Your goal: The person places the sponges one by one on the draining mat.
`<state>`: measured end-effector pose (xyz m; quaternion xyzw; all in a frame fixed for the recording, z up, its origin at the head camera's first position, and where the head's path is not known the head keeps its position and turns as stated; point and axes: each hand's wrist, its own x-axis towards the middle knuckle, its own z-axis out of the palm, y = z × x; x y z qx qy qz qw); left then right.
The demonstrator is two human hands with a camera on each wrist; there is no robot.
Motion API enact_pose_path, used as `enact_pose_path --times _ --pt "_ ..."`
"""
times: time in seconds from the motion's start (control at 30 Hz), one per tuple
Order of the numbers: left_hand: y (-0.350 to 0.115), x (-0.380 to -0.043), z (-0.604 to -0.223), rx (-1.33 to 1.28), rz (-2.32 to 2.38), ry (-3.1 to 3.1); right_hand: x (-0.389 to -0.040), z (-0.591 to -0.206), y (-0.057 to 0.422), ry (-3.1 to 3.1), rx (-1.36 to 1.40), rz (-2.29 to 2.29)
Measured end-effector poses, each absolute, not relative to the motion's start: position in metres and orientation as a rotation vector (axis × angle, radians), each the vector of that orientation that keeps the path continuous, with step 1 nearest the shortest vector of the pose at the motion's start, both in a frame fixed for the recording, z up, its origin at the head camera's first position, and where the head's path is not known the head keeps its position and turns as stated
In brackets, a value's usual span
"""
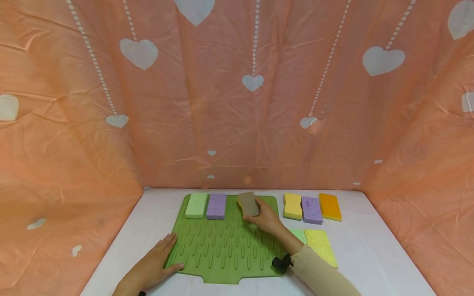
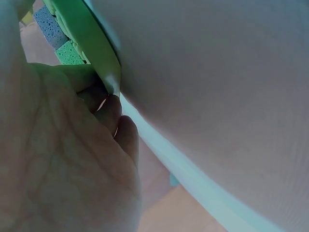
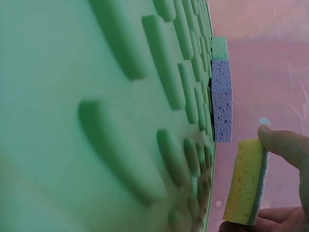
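Sponge (image 1: 248,204) pinched by right hand (image 1: 267,219), left hand (image 1: 155,263) flat on mat (image 1: 226,250)

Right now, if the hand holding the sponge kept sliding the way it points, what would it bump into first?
The right hand points toward the mat's far edge. Only its own sponge lies ahead; past the green mat probably comes the pink backdrop, though depth is unclear.

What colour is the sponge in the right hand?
Yellow sponge with a grey-green scrub face, clearest in the right wrist view.
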<state>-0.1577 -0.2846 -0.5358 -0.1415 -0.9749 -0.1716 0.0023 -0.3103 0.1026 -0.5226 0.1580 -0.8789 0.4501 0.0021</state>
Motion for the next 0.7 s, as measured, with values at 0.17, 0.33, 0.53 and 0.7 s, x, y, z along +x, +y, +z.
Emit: enact_pose_path --times 0.17,0.33,0.53,0.7 --pt "-0.285 -0.159 -0.537 -0.451 -0.533 -3.057 -0.312 -0.524 0.095 -2.766 0.523 1.424" --pt "-0.285 -0.158 -0.538 -0.462 -0.520 -3.049 -0.312 -0.524 0.090 -2.776 0.544 1.468" --pt "-0.286 -0.159 -0.538 -0.454 -0.515 -3.046 -0.315 -0.524 0.083 -2.774 0.580 1.430" --pt "-0.285 -0.159 -0.539 -0.451 -0.522 -3.055 -0.320 -0.527 0.077 -2.768 0.574 1.423"
